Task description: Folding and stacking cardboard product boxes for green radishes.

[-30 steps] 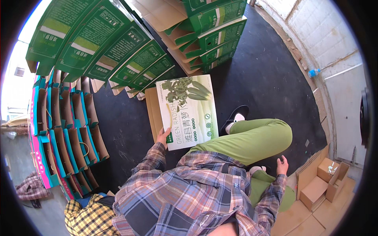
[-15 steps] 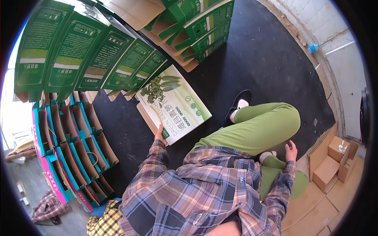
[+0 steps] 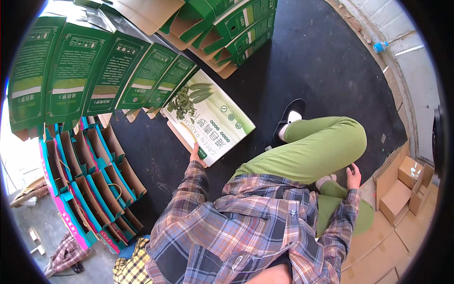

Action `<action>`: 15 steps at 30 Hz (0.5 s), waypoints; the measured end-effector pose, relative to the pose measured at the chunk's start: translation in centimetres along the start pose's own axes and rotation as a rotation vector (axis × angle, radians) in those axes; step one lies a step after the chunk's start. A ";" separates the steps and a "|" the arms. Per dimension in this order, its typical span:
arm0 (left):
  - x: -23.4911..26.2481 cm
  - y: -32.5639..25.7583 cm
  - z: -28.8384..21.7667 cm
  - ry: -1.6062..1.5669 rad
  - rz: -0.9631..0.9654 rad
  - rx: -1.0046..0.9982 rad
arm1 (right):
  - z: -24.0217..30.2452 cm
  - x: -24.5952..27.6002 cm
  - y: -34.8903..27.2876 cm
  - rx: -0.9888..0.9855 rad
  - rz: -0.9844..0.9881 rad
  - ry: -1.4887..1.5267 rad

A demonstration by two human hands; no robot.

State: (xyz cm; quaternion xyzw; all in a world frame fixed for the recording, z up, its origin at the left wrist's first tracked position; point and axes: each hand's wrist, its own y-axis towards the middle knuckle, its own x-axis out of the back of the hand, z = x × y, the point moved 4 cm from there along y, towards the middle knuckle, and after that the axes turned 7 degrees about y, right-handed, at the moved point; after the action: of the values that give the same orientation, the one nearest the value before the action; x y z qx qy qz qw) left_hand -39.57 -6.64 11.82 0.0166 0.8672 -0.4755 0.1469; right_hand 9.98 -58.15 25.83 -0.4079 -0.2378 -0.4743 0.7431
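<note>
A white and green printed carton [image 3: 224,122] with radish pictures lies on the black floor, beside the foot of a row of green cartons [image 3: 101,71]. My left hand [image 3: 196,157] grips its near left edge, thumb on top and the other fingers mostly hidden beneath. A brown flap [image 3: 182,137] shows along the carton's left side. My right hand [image 3: 353,176] holds nothing; its loosely bent fingers are apart, close to my bent knee in green trousers [image 3: 302,146].
Stacked blue and pink cartons with brown insides [image 3: 101,189] stand at the left. More open green cartons [image 3: 236,33] are at the top. At the right, a small brown box [image 3: 396,201] sits on flattened cardboard [image 3: 373,251]. A blue bottle [image 3: 379,47] lies by the wall.
The view has shifted slightly. My left hand stays on the carton's edge, and the carton lies in nearly the same place. The fingers of my right hand have lowered a little.
</note>
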 end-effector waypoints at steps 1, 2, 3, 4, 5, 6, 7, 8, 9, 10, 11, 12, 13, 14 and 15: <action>-0.5 0.2 0.0 0.009 -0.022 -0.005 | 0.0 0.2 0.0 -0.008 0.001 -0.006; -0.9 0.4 0.1 0.012 -0.025 0.004 | -0.2 0.3 0.0 -0.049 0.015 -0.011; -1.2 0.4 0.2 0.027 -0.080 0.020 | -0.4 0.4 0.0 -0.090 0.028 -0.015; -0.7 0.6 0.3 0.039 -0.137 0.028 | -0.3 0.3 0.1 -0.094 0.031 -0.009; -0.3 0.6 0.3 0.040 -0.140 0.028 | -0.1 0.3 0.1 -0.096 0.033 -0.009; -0.1 0.7 0.2 0.021 -0.117 0.014 | 0.2 0.2 0.2 -0.079 0.034 0.002; -0.4 0.6 0.3 0.004 -0.091 0.006 | 0.3 0.3 0.0 -0.068 0.029 0.010; -0.6 0.5 0.4 0.009 -0.089 0.012 | 0.3 0.4 -0.1 -0.074 0.026 0.009; -0.7 0.5 0.4 0.026 -0.128 -0.007 | 0.3 0.5 -0.1 -0.096 0.029 0.001; -0.8 0.4 0.5 0.044 -0.167 -0.025 | 0.4 0.6 -0.3 -0.118 0.032 -0.008; -1.1 0.4 0.6 0.050 -0.164 -0.019 | 0.6 0.6 -0.6 -0.126 0.027 -0.008; -1.2 0.4 0.4 0.065 -0.188 -0.021 | 0.9 0.7 -0.8 -0.086 0.013 0.044; -1.1 0.4 0.3 0.078 -0.212 -0.024 | 1.3 0.9 -0.7 -0.045 -0.003 0.095; -1.0 0.4 0.2 0.105 -0.249 -0.018 | 1.9 1.1 -0.6 -0.018 0.009 0.074; -1.0 0.3 0.1 0.092 -0.232 -0.023 | 2.0 1.4 -0.5 -0.074 0.024 0.089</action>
State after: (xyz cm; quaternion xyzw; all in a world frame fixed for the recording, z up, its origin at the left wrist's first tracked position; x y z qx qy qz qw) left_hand -38.54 -6.47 11.77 -0.0640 0.8744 -0.4783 0.0512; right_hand 10.17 -57.27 28.17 -0.4162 -0.1818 -0.4914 0.7431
